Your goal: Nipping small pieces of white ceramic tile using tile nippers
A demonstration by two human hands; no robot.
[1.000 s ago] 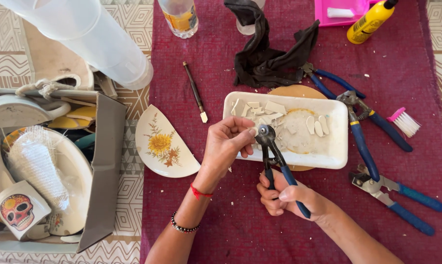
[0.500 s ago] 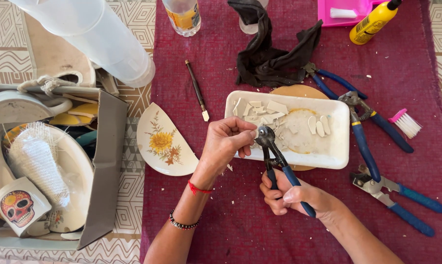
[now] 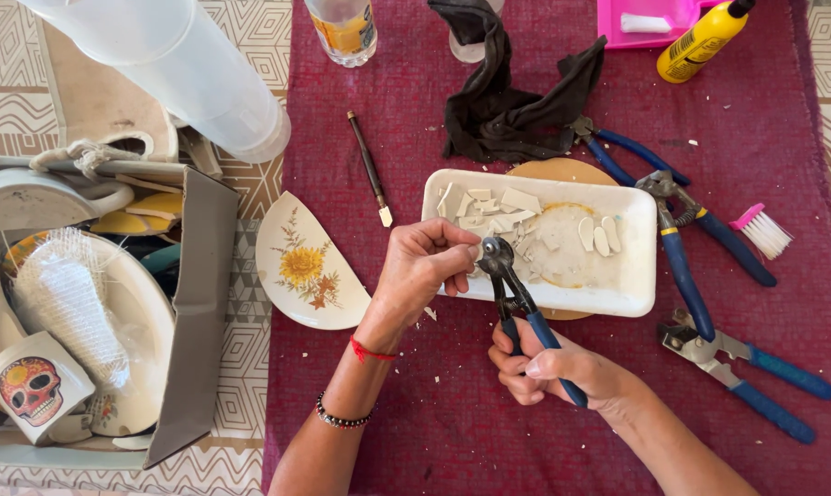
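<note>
My right hand [image 3: 549, 372] clenches the blue-handled nippers [image 3: 518, 303], their head at the near rim of the white tray [image 3: 631, 289]. My left hand [image 3: 422, 268] pinches a small piece against that head; I cannot see it clearly. Bare red cloth [image 3: 434, 413] lies open below; the broken flowered plate [image 3: 307, 266] sits just left.

- 2 hands: left hand [image 3: 422, 266], right hand [image 3: 549, 367]
- 4 blue-handled pliers, 1 of them the nippers [image 3: 516, 303] in hand
- 1 white tray [image 3: 631, 294]
- 1 flowered plate shard [image 3: 305, 266]
- 1 yellow bottle [image 3: 700, 41]
- 1 pink brush [image 3: 763, 230]
- 1 skull mug [image 3: 34, 390]
</note>
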